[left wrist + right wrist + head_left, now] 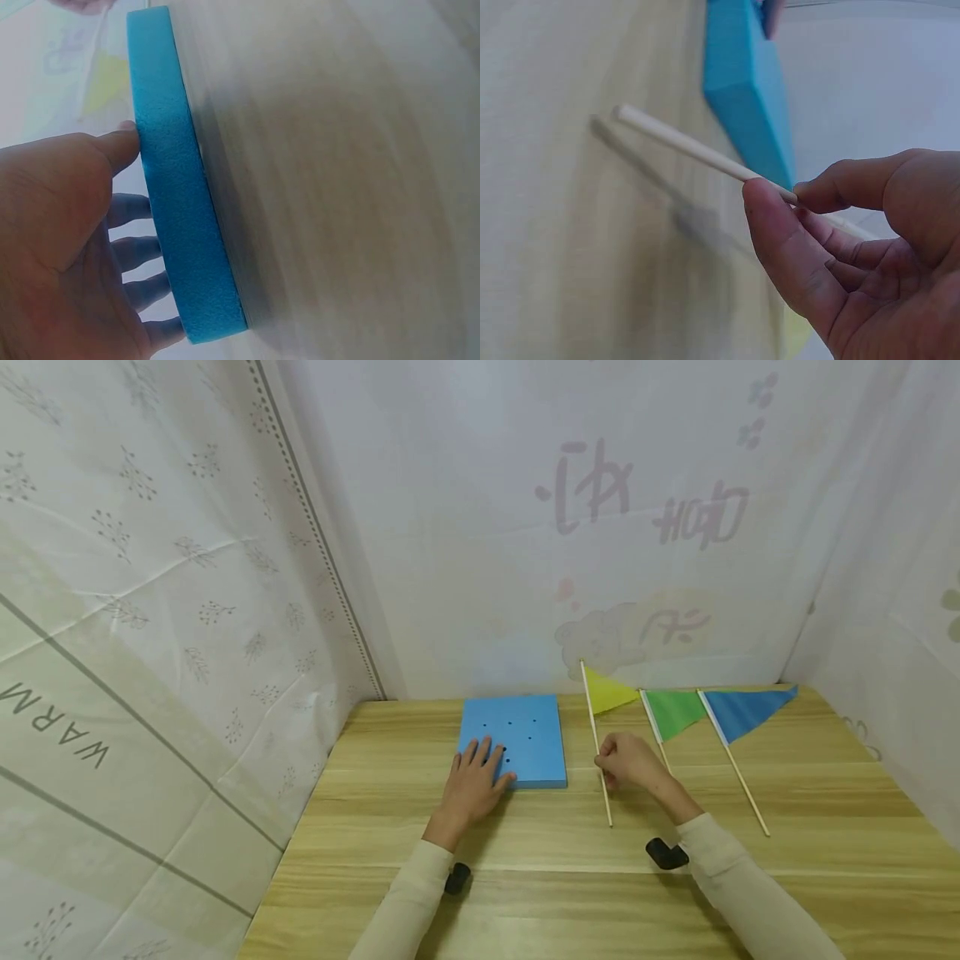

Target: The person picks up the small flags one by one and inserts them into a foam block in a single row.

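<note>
Head view is showing a wooden desk (525,877) enclosed by pale curtains, with a blue foam block (525,735) lying flat near the back and 3 small flags lying to its right. The left hand (476,781) is being rested palm down on the near left corner of the block, fingers straight and spread over its top, with nothing being gripped; several small dark holes are being shown in the block's upper face beyond the fingertips. In the left wrist view the thumb (120,146) is being pressed against the block's edge (180,202) while the other fingers are being laid across the top. The right hand (633,764) is being held just right of the block, and its grip is being closed on the wooden stick (600,760) of the yellow flag (607,692). In the right wrist view the stick (690,146) is being pinched between thumb (780,240) and forefinger, its free end being held slightly above the desk with a shadow beneath it. The green flag (673,710) and the blue flag (742,710) are lying flat on the desk to the right of that hand, untouched, their sticks pointing toward the near edge.
</note>
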A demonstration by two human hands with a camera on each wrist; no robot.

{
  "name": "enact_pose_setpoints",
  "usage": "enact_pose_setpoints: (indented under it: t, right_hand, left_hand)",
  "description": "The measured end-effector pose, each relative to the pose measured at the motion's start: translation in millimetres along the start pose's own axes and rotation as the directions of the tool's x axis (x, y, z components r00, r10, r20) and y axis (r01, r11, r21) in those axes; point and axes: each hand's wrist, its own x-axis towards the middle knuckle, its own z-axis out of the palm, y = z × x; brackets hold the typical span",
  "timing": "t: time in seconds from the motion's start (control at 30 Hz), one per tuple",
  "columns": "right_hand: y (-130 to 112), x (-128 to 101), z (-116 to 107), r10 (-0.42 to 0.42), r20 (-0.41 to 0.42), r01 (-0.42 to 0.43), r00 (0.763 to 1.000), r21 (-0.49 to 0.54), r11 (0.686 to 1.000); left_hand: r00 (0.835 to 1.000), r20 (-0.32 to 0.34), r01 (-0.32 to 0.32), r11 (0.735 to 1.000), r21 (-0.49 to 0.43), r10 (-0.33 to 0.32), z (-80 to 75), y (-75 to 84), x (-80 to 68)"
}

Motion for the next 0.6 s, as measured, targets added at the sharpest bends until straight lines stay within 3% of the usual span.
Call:
enact_pose_setpoints:
  t: [0.23, 0.6]
  right_hand:
    - [-17.4, 10.3, -6.8, -0.054, -0.007, 0.054, 0.999, 0.121, 0.991]
    - [-62.3, 29.4, -3.4, -0.146, -0.068, 0.154, 0.987, 0.124, 0.98]
  left_hand:
    - [1.0, 0.025, 0.005, 1.0, -0.007, -0.005, -1.8, 0.3, -0.2]
    - [1.0, 0.028, -0.002, 1.0, -0.021, 0.002, -0.3, -0.9, 0.7]
